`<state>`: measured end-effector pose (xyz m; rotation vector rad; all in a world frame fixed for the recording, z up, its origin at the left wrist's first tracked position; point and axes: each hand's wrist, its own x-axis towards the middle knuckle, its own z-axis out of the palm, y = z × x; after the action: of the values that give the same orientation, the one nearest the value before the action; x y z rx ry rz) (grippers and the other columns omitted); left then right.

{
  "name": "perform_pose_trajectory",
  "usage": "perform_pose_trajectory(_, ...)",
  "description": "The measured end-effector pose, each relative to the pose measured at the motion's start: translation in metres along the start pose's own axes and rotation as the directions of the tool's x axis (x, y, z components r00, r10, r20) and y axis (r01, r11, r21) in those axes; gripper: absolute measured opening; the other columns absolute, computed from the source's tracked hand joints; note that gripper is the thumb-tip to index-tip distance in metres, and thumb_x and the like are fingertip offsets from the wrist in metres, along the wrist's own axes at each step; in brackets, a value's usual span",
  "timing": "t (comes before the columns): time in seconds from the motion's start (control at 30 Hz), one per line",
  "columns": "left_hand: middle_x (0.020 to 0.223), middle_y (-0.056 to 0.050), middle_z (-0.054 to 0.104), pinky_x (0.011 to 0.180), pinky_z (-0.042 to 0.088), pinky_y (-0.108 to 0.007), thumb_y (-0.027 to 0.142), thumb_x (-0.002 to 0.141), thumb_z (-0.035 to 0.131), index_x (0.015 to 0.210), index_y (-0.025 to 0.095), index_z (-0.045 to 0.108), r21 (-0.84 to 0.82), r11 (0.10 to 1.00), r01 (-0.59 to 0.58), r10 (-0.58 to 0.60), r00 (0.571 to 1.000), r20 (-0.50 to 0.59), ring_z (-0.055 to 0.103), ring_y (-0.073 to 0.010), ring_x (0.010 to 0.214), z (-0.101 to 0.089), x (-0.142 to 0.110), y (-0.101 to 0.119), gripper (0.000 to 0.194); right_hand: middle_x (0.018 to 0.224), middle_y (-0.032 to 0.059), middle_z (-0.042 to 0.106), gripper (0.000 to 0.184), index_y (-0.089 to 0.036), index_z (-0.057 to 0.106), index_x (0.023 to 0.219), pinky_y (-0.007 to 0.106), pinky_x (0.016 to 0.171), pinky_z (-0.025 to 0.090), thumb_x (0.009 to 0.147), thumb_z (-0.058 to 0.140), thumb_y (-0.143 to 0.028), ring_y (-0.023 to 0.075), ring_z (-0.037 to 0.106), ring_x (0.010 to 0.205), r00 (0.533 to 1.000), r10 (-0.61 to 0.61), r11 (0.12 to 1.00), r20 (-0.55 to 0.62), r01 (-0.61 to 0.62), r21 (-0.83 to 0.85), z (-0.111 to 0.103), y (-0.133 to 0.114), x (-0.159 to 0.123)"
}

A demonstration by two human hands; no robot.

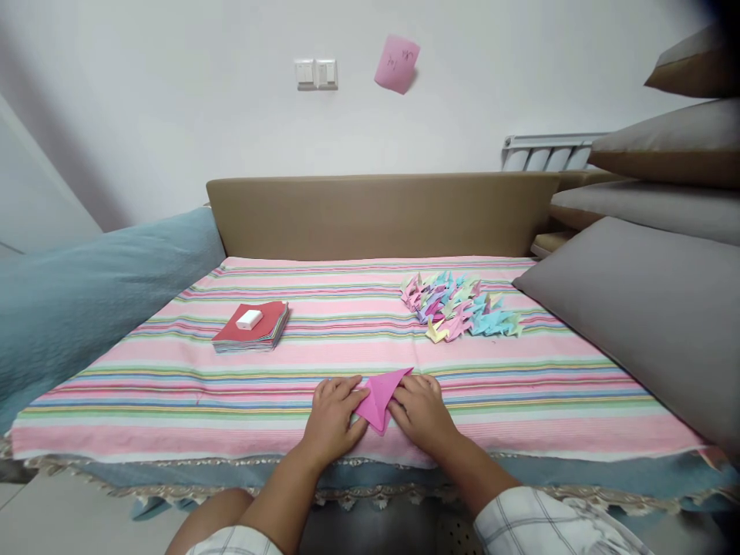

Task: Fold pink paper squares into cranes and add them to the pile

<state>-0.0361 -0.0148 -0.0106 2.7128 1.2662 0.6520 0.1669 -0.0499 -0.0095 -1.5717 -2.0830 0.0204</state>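
Observation:
A bright pink sheet of origami paper (pixel 380 395), partly folded with pointed corners, lies on the striped cloth near the front edge. My left hand (pixel 336 408) grips its left side, fingers bent and the thumb against the paper. On the opposite side, my right hand (pixel 421 407) has its fingers closed on the right part, just below the upper right point. Some of the paper's edges are hidden under the fingers. Farther back on the right sits a pile of folded paper cranes (pixel 448 307) in pink, blue, yellow and purple.
A stack of coloured paper squares (pixel 250 344) stands at the left with a small white box (pixel 249 320) on it. The striped cloth (pixel 341 297) covers the seat. Grey cushions (pixel 647 308) border the right, a blue-covered armrest (pixel 116 285) the left, a brown backrest (pixel 375 220) the rear.

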Motion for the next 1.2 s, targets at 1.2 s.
perform_pose_trajectory(1.2,0.140,-0.006,0.042,0.102,0.029,-0.050,0.042,0.067,0.069,0.126,0.030,0.050,-0.048,0.987,-0.154,0.159,0.980,0.120,0.042,-0.0287,0.121,-0.009,0.002,-0.013,0.064,0.100,0.0003,0.066,0.016,-0.028,0.064,0.094,0.049,0.101,0.011,0.081,0.056,-0.031,0.0205,0.050,0.099,0.968,-0.250,0.962,0.024,0.245,0.119,0.000,-0.007,-0.004)
